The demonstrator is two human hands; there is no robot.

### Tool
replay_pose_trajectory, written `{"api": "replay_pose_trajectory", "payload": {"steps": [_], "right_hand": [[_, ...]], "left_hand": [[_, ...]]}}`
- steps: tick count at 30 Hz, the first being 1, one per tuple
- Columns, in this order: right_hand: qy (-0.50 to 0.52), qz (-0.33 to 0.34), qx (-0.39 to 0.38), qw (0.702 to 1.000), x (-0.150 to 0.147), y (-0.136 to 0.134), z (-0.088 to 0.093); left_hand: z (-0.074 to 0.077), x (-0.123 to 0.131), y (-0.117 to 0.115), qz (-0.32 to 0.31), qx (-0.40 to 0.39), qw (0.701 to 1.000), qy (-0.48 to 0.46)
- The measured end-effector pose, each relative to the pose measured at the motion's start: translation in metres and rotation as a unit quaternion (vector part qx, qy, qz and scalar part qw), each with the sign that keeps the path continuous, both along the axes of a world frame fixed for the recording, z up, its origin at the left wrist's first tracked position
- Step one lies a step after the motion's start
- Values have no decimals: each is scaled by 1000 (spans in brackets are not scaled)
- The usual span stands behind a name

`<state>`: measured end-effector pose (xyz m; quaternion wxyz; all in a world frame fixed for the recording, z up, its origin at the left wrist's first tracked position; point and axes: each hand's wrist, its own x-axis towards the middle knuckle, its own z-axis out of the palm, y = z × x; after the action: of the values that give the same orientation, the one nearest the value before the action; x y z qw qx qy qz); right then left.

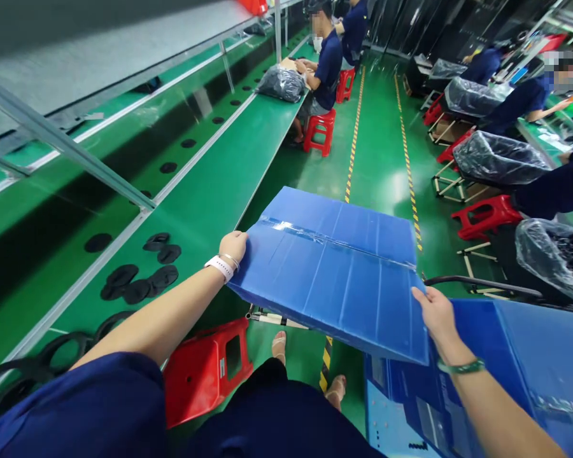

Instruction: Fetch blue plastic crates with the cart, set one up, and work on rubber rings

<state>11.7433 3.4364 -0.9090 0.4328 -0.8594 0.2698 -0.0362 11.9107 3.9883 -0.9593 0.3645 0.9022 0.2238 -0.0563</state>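
Where blue box (334, 270) ends, hands (233, 247) (437, 316) grip.

Left hand (232, 247), right hand (436, 316) grip opposite sides of blue panel (334, 280); black discs (136, 292) on green bench (219, 181); red stool (195, 378) near bench.

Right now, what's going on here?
A person's left hand and right hand grip opposite sides of a taped blue box; whether the frame below supports it is unclear. Black discs lie on the green bench to the left. Further along, a co-worker sits at the bench.
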Motion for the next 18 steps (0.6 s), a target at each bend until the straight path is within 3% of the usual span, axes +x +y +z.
{"api": "replay_pose_trajectory", "payload": {"steps": [5,9,11,13,15,18], "right_hand": [[38,41,42,998,-11,21,-136],[133,55,34,989,-38,52,-216],[182,71,21,980,-52,69,-239],[208,86,22,974,-60,82,-251],[232,99,18,967,-61,91,-254],[279,103,-10,955,-52,103,-248]], "left_hand": [[-71,-24,19,-18,60,998,21],[-136,-72,27,-22,117,987,105],[-164,-96,36,-4,143,974,175],[-183,-114,48,17,167,957,236],[-190,-121,59,24,180,944,274],[-185,-118,71,0,172,933,316]]}}
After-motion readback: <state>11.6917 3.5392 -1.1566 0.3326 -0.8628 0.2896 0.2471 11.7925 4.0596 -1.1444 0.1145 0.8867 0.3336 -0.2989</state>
